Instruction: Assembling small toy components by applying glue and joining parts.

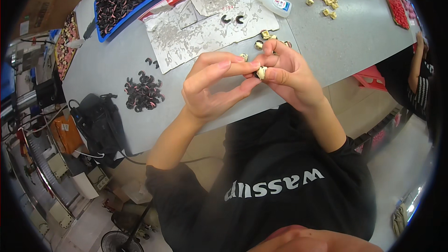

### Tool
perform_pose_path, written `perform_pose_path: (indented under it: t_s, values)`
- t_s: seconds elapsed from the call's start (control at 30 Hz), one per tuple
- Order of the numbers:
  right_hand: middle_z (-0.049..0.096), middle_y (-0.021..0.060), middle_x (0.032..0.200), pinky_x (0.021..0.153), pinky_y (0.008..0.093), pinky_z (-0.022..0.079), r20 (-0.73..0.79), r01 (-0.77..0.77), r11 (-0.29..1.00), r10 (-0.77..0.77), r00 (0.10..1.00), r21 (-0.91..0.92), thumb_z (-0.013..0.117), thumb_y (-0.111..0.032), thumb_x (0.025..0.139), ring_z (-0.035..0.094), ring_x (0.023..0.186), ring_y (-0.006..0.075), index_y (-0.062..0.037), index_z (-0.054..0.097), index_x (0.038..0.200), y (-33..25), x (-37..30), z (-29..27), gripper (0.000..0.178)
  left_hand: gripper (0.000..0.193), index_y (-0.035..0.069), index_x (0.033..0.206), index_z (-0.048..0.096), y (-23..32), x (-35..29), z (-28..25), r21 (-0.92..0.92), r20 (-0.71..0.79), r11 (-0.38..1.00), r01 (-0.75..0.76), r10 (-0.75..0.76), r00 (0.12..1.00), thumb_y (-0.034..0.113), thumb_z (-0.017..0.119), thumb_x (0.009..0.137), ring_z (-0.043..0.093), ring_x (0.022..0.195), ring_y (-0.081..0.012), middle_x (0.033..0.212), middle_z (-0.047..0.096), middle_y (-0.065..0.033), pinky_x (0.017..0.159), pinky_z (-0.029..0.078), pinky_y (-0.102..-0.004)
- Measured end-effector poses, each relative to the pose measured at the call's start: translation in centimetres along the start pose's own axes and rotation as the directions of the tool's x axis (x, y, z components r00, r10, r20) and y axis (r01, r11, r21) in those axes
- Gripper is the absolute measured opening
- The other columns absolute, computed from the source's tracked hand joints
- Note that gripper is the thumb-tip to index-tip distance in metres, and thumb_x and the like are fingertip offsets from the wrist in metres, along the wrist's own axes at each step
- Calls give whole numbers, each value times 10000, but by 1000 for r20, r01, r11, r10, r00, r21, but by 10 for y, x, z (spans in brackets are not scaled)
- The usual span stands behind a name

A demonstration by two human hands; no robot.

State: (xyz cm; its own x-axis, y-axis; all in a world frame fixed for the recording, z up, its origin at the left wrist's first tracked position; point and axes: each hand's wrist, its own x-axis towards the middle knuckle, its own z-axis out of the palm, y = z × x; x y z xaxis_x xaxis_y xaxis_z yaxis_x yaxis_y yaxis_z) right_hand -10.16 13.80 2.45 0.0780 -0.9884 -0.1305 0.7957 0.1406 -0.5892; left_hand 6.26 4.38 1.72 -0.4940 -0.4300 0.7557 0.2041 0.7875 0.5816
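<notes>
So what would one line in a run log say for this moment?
left hand: pinching small cream piece | right hand: pinching same piece | below: grey table | nearby: pile of black curved parts, glue bottle

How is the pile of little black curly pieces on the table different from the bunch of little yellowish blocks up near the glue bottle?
The black curved pieces are dark with pink bits and hook-shaped; the cream blocks are pale and boxy. The black curved pieces lie heaped close together to the person's left, while the cream blocks lie more scattered, farther off to the right past the glue bottle. Both are small loose parts lying on the grey table.
</notes>
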Motion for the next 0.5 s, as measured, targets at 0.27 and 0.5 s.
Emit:
perform_pose_path:
  t_s: [0.27, 0.5]
  values:
    - [613, 189, 1039, 926, 389, 454, 10, 21, 997, -22, 1000, 70, 637, -17, 851, 600, 1008, 265, -41, 348, 1035, 3, 1, 5, 343, 772, 60, 1239, 328, 6, 3, -4, 13, 60, 999, 35, -36, 998, -57, 807, 645, 598, 886, -244, 900, 695, -147, 672, 521, -291]
    - [603, 168, 976, 891, 382, 480, 15, 24, 999, -25, 1000, 47, 651, -10, 832, 605, 996, 265, -33, 330, 1008, 1, 0, 8, 367, 745, 44, 1207, 394, 4, 3, -1, -36, 11, 999, 24, -24, 1000, -20, 841, 614, 610, 874, -237, 902, 706, -107, 743, 510, -310]
